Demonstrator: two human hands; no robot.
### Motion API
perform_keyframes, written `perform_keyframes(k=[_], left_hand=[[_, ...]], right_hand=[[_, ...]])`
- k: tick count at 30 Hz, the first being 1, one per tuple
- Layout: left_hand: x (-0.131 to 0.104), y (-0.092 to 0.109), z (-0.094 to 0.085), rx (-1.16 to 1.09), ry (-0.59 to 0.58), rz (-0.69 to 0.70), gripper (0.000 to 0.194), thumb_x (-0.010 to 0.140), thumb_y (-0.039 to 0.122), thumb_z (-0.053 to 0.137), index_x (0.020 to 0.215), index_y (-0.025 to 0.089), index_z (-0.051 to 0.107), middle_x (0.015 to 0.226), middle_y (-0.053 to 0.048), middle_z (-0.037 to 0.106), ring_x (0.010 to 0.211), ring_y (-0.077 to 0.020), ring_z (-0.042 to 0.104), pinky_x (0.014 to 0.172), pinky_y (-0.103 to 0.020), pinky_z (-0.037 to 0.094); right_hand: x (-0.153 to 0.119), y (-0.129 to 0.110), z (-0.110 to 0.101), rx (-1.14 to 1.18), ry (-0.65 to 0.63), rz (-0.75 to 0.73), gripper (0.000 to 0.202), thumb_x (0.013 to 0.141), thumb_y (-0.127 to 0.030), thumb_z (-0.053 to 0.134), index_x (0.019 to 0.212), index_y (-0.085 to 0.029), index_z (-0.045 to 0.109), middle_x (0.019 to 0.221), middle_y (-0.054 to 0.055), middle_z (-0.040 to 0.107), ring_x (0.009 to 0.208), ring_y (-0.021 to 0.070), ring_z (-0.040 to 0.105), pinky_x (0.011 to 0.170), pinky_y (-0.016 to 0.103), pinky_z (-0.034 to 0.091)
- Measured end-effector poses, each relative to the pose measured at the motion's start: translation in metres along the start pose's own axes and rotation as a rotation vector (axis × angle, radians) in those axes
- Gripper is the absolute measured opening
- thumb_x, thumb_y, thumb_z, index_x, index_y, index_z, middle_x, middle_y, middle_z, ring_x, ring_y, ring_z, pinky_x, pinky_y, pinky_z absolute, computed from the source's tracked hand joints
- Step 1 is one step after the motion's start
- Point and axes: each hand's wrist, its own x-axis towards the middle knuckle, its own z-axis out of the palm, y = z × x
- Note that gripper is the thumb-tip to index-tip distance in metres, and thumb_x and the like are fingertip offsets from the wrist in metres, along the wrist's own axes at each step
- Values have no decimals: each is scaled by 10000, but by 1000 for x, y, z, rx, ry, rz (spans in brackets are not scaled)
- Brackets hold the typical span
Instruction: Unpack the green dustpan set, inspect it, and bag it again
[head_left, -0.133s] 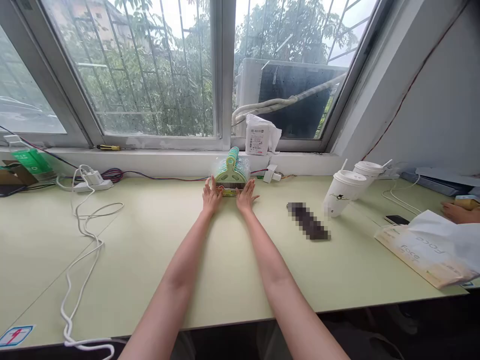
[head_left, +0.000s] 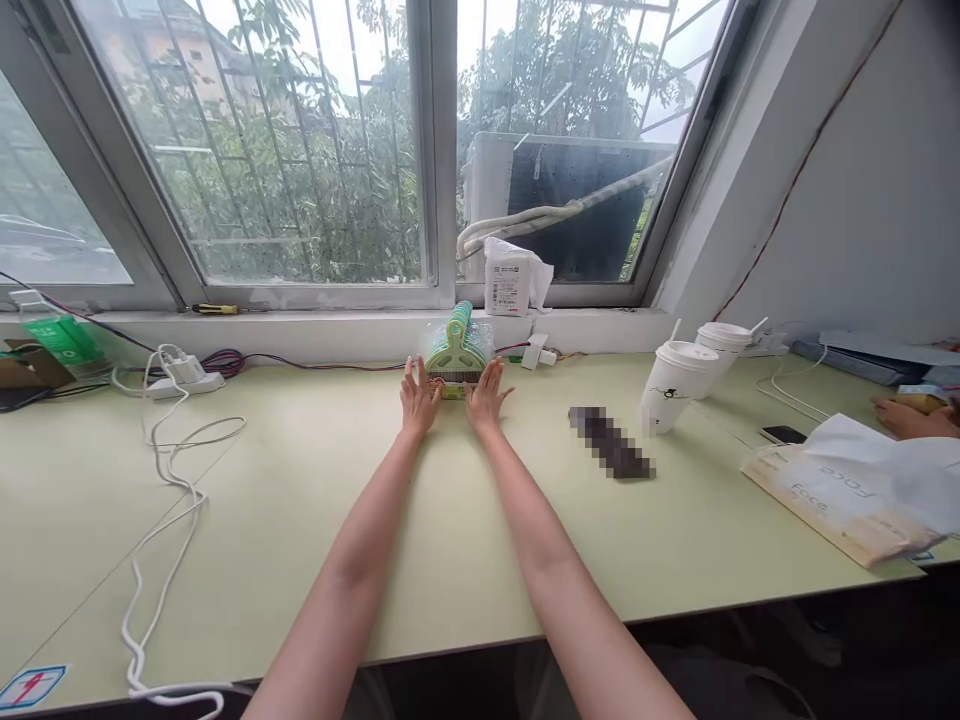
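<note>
At the back of the table, against the wall under the window, stands a stack of green hand brushes [head_left: 455, 357] in clear plastic wrap. Dark bristles and a yellow-green label strip show at its front. My left hand [head_left: 419, 403] rests against the left front corner of the stack, fingers spread and pointing up. On the other side, my right hand [head_left: 486, 398] leans on the right front corner with its fingers stretched out and the thumb side toward the stack. Neither hand's fingers wrap round the brushes. Both forearms reach straight forward over the table.
White cables [head_left: 196, 490] and a power strip [head_left: 185, 385] lie left. A box cutter [head_left: 215, 309] and a wrapped package [head_left: 508, 280] sit on the sill. To the right are paper cups [head_left: 675, 385], a pixelated dark object [head_left: 611, 443], a phone [head_left: 783, 435], a tissue pack [head_left: 840, 490] and another person's hand [head_left: 911, 417].
The camera view has shifted slightly, so the window and table sit a little further left. My hands stay at the stack's front corners, the right hand's fingers slightly closer together.
</note>
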Motion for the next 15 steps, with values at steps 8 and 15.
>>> perform_keyframes(k=[8,15], left_hand=[[-31,30,-26,-116,199,103,514,985,314,375,1488,209,360,1544,-185,328,1452,-265,330,1147,-469,333],[-110,110,-82,-290,-42,393,327,973,258,401,1235,192,585,1391,-161,516,1342,-251,465,1118,-464,392]], right_hand=[[-42,-11,-42,-168,-279,-270,423,907,-86,335,1038,-192,723,1110,104,721,1083,200,637,1009,326,431],[-108,3,-75,-261,-430,-302,318,919,-185,433,943,-173,751,877,106,735,824,230,694,763,330,544]])
